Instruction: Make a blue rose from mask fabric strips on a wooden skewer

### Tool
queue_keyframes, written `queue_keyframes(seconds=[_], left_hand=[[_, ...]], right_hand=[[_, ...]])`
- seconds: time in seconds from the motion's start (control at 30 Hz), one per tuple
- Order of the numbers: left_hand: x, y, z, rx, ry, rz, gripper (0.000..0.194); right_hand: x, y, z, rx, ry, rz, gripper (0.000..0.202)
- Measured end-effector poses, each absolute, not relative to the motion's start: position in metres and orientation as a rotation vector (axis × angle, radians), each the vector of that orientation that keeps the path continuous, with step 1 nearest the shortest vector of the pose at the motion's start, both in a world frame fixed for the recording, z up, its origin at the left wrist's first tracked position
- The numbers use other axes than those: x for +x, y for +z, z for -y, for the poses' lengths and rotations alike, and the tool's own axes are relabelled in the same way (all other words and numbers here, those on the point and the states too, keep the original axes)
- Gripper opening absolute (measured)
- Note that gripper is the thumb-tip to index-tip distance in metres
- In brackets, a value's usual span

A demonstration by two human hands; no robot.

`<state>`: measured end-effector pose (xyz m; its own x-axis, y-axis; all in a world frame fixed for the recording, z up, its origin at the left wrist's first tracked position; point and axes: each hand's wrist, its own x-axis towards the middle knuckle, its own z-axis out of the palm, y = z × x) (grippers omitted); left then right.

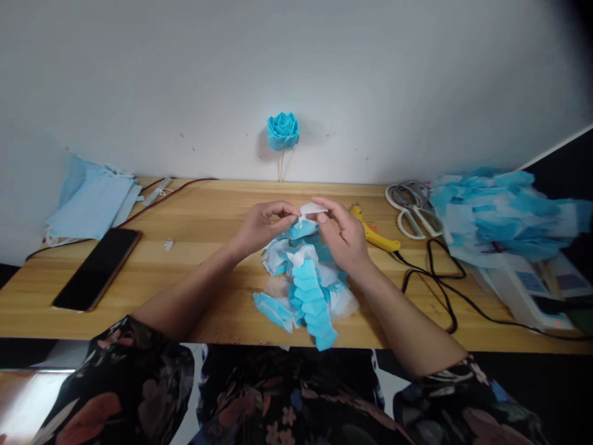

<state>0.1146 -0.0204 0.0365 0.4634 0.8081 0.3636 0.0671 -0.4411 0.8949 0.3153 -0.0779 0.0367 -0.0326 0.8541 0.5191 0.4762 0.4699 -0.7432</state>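
My left hand [273, 224] pinches the left end of a piece of blue and white fabric [303, 226], thin like mask material. On the other side, my right hand [340, 232] grips the same piece at its white edge, thumb and fingers closed on it. Below both hands lies a loose heap of crumpled blue and white fabric pieces [278, 256]. A pleated blue strip [312, 303] hangs down from that heap to the table's front edge. Against the wall behind stands a blue fabric rose [283, 131] on a thin stick.
A yellow glue gun [380, 238] and white-handled scissors [412, 219] lie to the right, with a black cable [445, 284]. Beyond them is a pile of blue fabric [500, 213]. At left are a phone [97, 269], stacked face masks [90, 201] and a small white scrap [168, 245].
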Motion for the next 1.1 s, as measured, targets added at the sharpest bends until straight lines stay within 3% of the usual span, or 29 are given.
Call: queue_keyframes(seconds=[0.1,0.23,0.4,0.63,0.8,1.1], left_hand=[[0.115,0.037,0.021,1.815,1.027,-0.74,0.026],[0.114,0.04,0.024,1.795,0.953,-0.71,0.031],[0.112,0.043,0.026,1.769,0.839,-0.689,0.044],[0.114,0.032,0.021,1.792,0.886,-0.712,0.025],[0.113,0.034,0.023,1.687,0.89,-0.737,0.027],[0.112,0.045,0.027,1.479,0.829,-0.778,0.041]], right_hand=[[0.317,0.036,0.073,-1.171,0.38,1.668,0.029],[0.318,0.036,0.07,-1.169,0.388,1.68,0.011],[0.317,0.039,0.072,-1.206,0.423,1.608,0.01],[0.317,0.038,0.07,-1.198,0.384,1.602,0.011],[0.321,0.039,0.069,-1.143,0.246,1.612,0.006],[0.328,0.031,0.061,-1.219,0.556,1.367,0.011]])
